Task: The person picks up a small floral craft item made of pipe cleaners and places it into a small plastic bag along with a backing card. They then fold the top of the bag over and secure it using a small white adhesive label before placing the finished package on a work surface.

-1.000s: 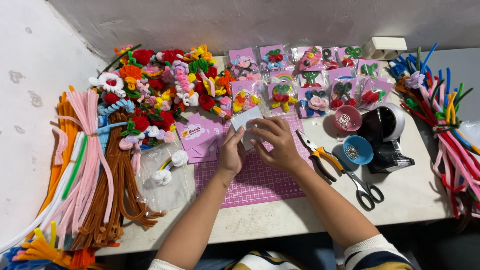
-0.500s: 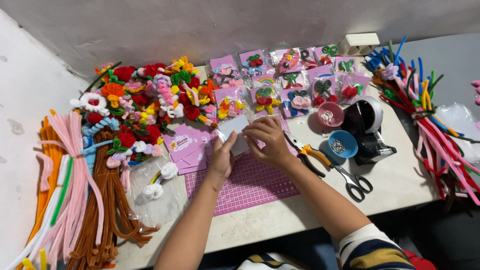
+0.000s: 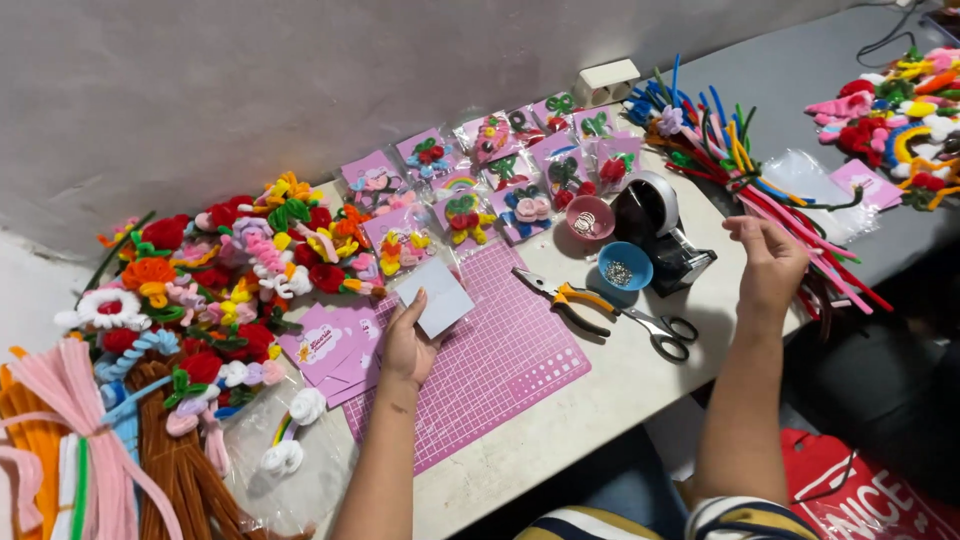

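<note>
White card (image 3: 437, 297) (square, plain) in left hand (image 3: 404, 347).

Left hand (image 3: 405, 345) rests on the pink cutting mat (image 3: 500, 365) — its grip pinches a small white card (image 3: 436, 297). Right hand (image 3: 768, 262) is raised at the bench (image 3: 600, 400) edge, fingers curled, just beside the bundle of coloured pipe cleaners (image 3: 745, 175). Between the 2 hands lie pliers (image 3: 565, 298) and scissors (image 3: 660, 333). A tape dispenser (image 3: 660, 232) stands behind them.
</note>
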